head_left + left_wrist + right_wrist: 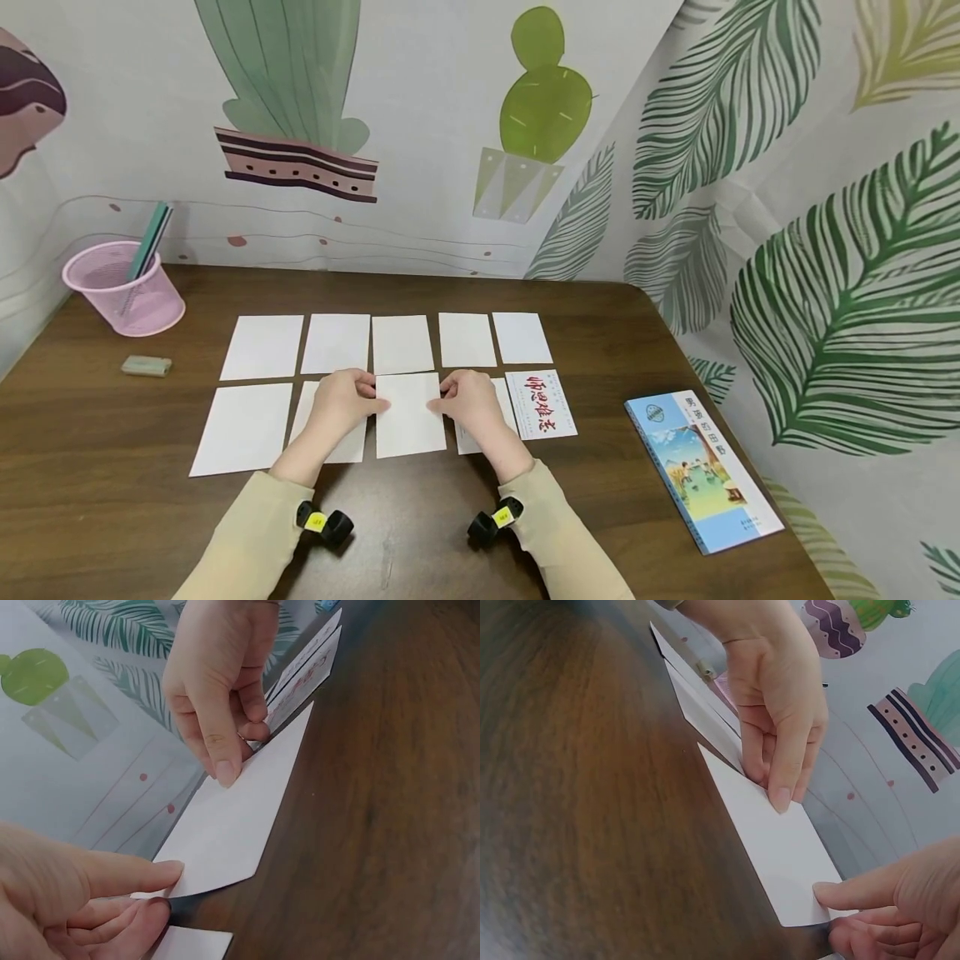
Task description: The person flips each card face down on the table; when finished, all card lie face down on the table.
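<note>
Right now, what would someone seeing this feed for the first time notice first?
Two hands meet at mid-table: the left hand and right hand pinch opposite edges of one blank white card, lifting it slightly. It belongs to two rows of cards; only the red-lettered card at the near row's right end shows print.

Bright, even light with soft shadows; head view bends at edges, wrist views blur up close.
</note>
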The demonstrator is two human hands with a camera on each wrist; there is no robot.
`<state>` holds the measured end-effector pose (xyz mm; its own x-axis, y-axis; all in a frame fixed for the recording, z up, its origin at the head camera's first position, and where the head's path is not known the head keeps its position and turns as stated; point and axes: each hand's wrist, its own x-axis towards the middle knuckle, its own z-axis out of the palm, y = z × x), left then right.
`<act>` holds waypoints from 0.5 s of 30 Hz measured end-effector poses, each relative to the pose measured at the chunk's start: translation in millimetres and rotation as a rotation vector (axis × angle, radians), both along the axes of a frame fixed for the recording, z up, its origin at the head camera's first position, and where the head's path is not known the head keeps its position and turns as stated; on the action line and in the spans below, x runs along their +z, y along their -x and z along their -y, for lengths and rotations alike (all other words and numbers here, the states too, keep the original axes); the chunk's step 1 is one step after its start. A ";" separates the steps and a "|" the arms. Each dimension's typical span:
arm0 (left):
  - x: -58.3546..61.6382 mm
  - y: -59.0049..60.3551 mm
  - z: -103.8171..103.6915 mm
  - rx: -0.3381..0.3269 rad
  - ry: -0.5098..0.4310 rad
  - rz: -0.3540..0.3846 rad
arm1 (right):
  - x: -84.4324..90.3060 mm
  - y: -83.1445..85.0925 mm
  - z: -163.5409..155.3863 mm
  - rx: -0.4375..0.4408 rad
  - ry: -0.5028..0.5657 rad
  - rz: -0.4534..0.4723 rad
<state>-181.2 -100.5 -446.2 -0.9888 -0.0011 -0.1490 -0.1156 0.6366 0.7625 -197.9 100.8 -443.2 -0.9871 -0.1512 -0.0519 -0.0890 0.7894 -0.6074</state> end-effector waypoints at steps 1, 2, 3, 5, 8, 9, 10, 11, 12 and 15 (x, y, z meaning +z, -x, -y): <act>0.3 -0.4 -0.3 0.003 0.004 0.000 | 0.3 -0.3 0.5 -0.001 -0.004 -0.003; 0.5 -0.9 -0.8 0.004 0.008 -0.001 | 0.5 -0.5 0.9 -0.001 -0.009 -0.009; 1.1 -1.2 -1.3 0.003 0.013 -0.005 | 0.7 -0.6 1.4 -0.002 -0.016 -0.016; 1.3 -1.7 -2.1 0.004 0.020 -0.011 | 0.8 -0.9 2.2 -0.004 -0.025 -0.025; 1.3 -2.1 -3.1 0.006 0.021 -0.017 | 0.7 -1.7 3.1 -0.010 -0.024 -0.024; 1.1 -2.1 -3.5 0.006 0.021 -0.019 | 0.6 -1.9 3.4 -0.013 -0.021 -0.018; 0.7 -2.1 -3.7 0.008 0.022 -0.020 | 0.6 -2.2 3.4 -0.016 -0.017 -0.013; 0.4 -2.0 -4.0 0.010 0.022 -0.021 | 0.6 -2.5 3.6 -0.019 -0.013 -0.008; 0.3 -2.0 -4.3 0.012 0.022 -0.022 | 0.5 -2.7 3.6 -0.020 -0.008 -0.007; -0.6 -1.5 -4.8 0.015 0.023 -0.027 | 0.4 -3.0 3.2 -0.019 -0.001 -0.007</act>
<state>-179.7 -95.7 -446.7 -0.9923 -0.0190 -0.1220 -0.1048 0.6521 0.7508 -194.9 97.6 -442.9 -0.9902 -0.1319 -0.0448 -0.0780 0.7915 -0.6062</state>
